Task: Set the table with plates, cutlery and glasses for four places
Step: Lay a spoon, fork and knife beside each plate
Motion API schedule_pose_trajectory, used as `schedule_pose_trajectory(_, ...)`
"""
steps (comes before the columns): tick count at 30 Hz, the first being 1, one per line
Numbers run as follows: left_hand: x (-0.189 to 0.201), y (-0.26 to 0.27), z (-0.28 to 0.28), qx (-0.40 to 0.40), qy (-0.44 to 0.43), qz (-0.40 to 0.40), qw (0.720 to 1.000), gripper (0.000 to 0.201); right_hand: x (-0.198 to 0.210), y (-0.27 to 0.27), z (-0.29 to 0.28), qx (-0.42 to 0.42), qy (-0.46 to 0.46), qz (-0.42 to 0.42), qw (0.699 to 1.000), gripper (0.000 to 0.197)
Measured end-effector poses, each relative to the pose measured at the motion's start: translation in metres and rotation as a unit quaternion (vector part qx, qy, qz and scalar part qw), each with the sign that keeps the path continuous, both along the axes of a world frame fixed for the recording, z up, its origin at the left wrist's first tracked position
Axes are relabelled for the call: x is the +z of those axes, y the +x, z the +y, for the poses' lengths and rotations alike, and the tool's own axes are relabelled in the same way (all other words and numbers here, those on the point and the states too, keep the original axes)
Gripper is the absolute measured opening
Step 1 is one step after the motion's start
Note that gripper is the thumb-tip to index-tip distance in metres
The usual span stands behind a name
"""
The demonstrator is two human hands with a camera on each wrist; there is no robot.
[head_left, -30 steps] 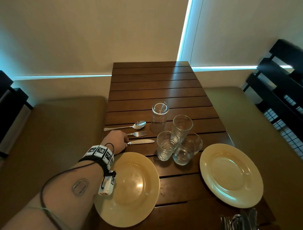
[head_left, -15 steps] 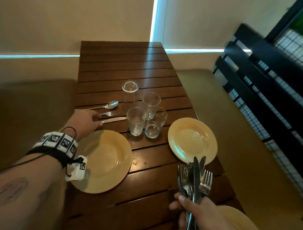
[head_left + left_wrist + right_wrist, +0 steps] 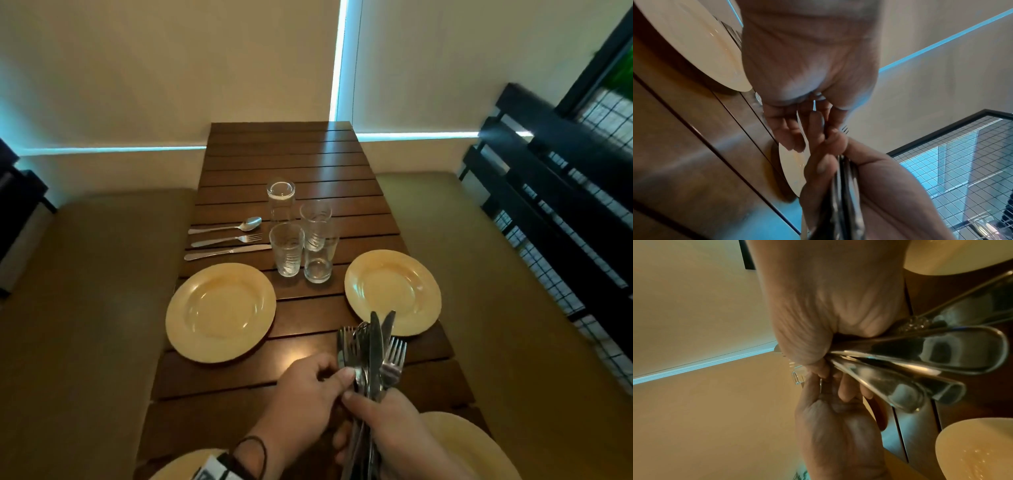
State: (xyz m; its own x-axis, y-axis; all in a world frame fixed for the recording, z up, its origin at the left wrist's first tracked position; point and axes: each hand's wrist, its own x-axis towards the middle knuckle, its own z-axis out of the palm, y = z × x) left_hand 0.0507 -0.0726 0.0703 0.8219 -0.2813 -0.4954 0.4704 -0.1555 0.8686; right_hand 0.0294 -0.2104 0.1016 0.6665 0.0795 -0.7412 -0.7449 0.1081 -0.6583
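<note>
My right hand (image 3: 376,411) grips a bundle of forks, knives and spoons (image 3: 373,353) upright over the near part of the wooden table (image 3: 291,154). My left hand (image 3: 337,375) has come in from the left and pinches one piece in that bundle; which piece is hidden. The right wrist view shows the bundle's handles (image 3: 941,352) fanned out below my fist. A spoon (image 3: 227,226), fork (image 3: 226,240) and knife (image 3: 227,252) lie side by side beyond the left yellow plate (image 3: 221,311). A second plate (image 3: 392,291) sits on the right, and several glasses (image 3: 298,240) stand clustered between them.
Two more yellow plates sit at the near edge, one on the right (image 3: 479,445) and one on the left (image 3: 171,469). Olive bench cushions (image 3: 96,291) flank the table. A black slatted bench back (image 3: 555,192) and wire mesh rise at the right.
My left hand has left the laid knife beside the left plate and moved right and back to the bundle in my right hand. The head view has swung back toward the table's centre.
</note>
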Motion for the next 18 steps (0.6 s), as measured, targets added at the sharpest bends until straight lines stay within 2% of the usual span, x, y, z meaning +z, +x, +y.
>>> schedule_pose_trajectory(2,0.000,-0.013,-0.009,0.035,-0.009,0.001,0.999,0.024,-0.005,-0.014,-0.009,0.003,0.015,-0.012,1.000,0.012)
schedule_pose_trajectory(5,0.006,-0.031,-0.022,0.071,-0.048,0.004,0.996,0.007,-0.014,-0.034,-0.025,0.028,0.047,-0.040,0.998,0.015)
schedule_pose_trajectory(9,0.013,-0.067,-0.050,0.128,-0.131,0.018,0.983,0.018,-0.020,-0.071,-0.056,0.057,0.100,-0.066,0.991,0.020)
schedule_pose_trajectory(13,0.016,-0.086,-0.080,0.147,-0.033,-0.025,0.988,0.028,-0.011,-0.101,-0.083,0.114,0.072,-0.085,0.987,0.015)
schedule_pose_trajectory(15,0.018,-0.090,-0.089,0.158,0.022,-0.053,0.986,0.025,-0.007,-0.111,-0.094,0.149,0.051,-0.084,0.984,0.017)
schedule_pose_trajectory(18,0.022,-0.095,-0.096,0.182,0.058,-0.059,0.980,0.018,-0.003,-0.122,-0.107,0.177,0.036,-0.079,0.980,0.017)
